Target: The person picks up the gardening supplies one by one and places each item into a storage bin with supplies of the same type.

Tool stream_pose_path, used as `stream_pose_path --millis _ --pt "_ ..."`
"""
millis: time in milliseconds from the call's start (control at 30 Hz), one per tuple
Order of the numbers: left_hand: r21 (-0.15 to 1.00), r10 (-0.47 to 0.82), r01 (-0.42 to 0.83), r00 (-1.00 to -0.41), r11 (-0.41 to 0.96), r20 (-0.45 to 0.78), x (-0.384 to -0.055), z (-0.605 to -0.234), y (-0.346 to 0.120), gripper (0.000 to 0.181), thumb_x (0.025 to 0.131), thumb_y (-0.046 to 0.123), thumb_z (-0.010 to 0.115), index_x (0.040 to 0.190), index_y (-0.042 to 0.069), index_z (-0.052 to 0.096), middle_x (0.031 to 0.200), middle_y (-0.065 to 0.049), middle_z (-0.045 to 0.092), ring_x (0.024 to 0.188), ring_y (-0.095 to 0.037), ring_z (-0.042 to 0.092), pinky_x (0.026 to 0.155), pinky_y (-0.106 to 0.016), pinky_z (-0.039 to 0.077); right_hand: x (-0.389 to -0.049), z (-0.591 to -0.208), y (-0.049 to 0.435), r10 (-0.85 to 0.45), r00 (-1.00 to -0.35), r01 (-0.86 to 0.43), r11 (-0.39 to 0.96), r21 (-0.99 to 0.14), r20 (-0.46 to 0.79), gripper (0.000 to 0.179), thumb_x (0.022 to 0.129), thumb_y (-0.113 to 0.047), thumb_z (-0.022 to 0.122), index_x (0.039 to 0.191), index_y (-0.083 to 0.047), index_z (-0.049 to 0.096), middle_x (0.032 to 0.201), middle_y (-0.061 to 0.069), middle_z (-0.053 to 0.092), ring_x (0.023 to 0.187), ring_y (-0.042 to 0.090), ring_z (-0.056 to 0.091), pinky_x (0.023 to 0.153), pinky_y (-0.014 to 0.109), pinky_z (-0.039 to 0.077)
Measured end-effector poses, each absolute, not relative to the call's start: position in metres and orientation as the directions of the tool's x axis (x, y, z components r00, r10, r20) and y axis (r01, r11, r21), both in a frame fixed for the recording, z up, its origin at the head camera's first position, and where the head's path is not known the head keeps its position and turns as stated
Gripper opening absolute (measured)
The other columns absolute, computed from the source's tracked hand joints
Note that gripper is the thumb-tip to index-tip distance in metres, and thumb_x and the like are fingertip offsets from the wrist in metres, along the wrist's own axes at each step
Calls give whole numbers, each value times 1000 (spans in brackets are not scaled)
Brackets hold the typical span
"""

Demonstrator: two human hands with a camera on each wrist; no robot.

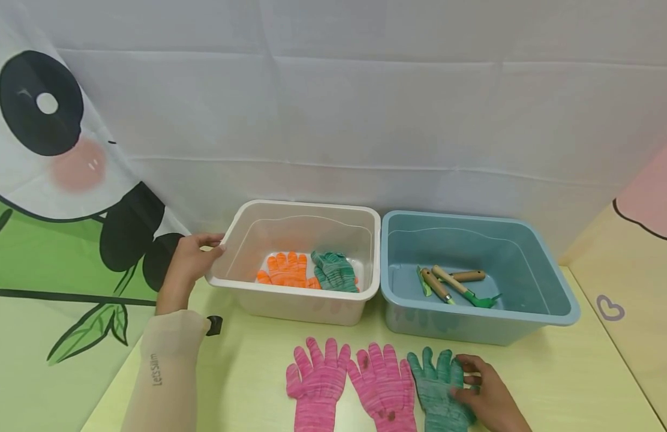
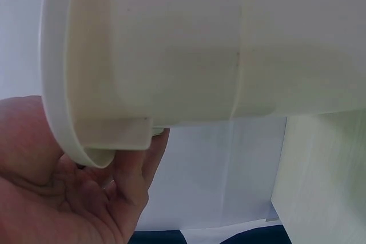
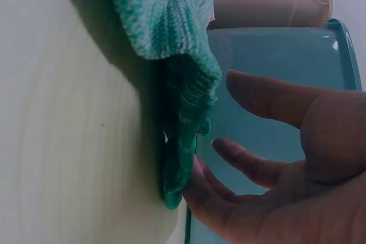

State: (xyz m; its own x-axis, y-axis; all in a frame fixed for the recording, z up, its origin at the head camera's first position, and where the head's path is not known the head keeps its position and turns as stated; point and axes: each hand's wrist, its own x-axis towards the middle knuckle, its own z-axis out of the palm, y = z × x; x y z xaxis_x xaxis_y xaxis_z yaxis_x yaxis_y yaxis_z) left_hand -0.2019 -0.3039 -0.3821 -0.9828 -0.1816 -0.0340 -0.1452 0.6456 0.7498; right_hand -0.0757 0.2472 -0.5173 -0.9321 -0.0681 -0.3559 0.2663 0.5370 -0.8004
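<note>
My left hand (image 1: 192, 259) grips the left rim of a white plastic bin (image 1: 290, 305), thumb on top and fingers under the edge; the left wrist view shows the fingers (image 2: 130, 181) curled beneath the lip. Inside that bin lie orange gloves (image 1: 287, 270) and a bunched green glove (image 1: 334, 273). On the table, a second green glove (image 1: 440, 384) lies flat, its fingers pointing away from me. My right hand (image 1: 487, 390) is at its right side, thumb and fingers spread apart. In the right wrist view, a lower fingertip touches the edge of this glove (image 3: 189, 95).
Two pink gloves (image 1: 318, 381) with dark spots on the right one lie left of the green glove. A blue bin (image 1: 447, 324) stands beside the white one, holding small garden tools (image 1: 447, 277) with wooden handles. A pale curtain (image 1: 366, 120) hangs behind both bins.
</note>
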Motion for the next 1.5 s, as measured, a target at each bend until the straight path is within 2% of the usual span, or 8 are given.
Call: stream_pose_path --millis 200,367,500,667,933,1067,1300,1500 --pt "749 -180 -137 -983 648 -24 -202 -383 -303 45 106 13 60 146 -9 57 134 -32 62 123 -46 59 85 -42 54 -74 -519 242 -37 -944 238 613 -753 -328 66 87 5 82 143 14 48 123 30 52 101 34 60 81 44 57" --pt "744 -178 -136 -984 655 -24 -202 -383 -304 46 107 15 60 146 -9 56 133 -32 62 122 -47 59 85 -45 55 -73 -521 244 -38 -970 143 710 -690 -241 67 81 8 85 138 13 52 119 28 56 96 33 63 79 44 57" --pt "745 -181 -137 -983 653 -22 -202 -383 -304 46 107 15 60 146 -9 57 133 -32 62 123 -47 59 84 -42 55 -73 -524 249 -27 -983 91 788 -609 -181 68 76 4 90 134 13 56 116 32 57 97 42 61 82 54 56" --pt "749 -181 -133 -983 649 -18 -202 -383 -303 45 106 14 59 146 -9 57 132 -32 62 121 -45 60 80 -35 53 -71 -525 253 52 -981 139 857 -496 -185 75 74 -6 94 136 10 56 120 43 50 106 62 53 85 68 52" --pt "759 -179 -132 -984 638 -21 -201 -383 -302 46 107 14 59 147 -8 56 134 -32 62 120 -45 61 80 -34 53 -70 -523 256 128 -962 226 867 -444 -239 86 76 -19 95 141 12 49 125 44 45 110 61 52 82 68 52" --pt "757 -178 -133 -984 640 -23 -202 -384 -304 46 107 15 59 147 -9 56 134 -32 61 119 -45 61 80 -35 53 -71 -524 258 107 -962 223 840 -495 -252 85 75 -14 96 140 14 48 122 44 42 106 57 56 84 66 54" --pt "756 -186 -141 -982 639 -26 -202 -384 -303 46 107 15 59 146 -9 56 135 -32 61 118 -45 62 81 -37 54 -77 -526 257 56 -936 253 795 -552 -348 79 79 -6 92 141 15 46 105 30 49 77 28 61 69 47 53" --pt "758 -183 -140 -983 637 -28 -202 -383 -303 46 107 15 59 146 -9 56 135 -32 61 119 -45 62 80 -36 54 -78 -524 254 16 -918 271 754 -598 -396 80 82 -6 90 142 16 43 100 21 55 78 24 63 71 45 54"
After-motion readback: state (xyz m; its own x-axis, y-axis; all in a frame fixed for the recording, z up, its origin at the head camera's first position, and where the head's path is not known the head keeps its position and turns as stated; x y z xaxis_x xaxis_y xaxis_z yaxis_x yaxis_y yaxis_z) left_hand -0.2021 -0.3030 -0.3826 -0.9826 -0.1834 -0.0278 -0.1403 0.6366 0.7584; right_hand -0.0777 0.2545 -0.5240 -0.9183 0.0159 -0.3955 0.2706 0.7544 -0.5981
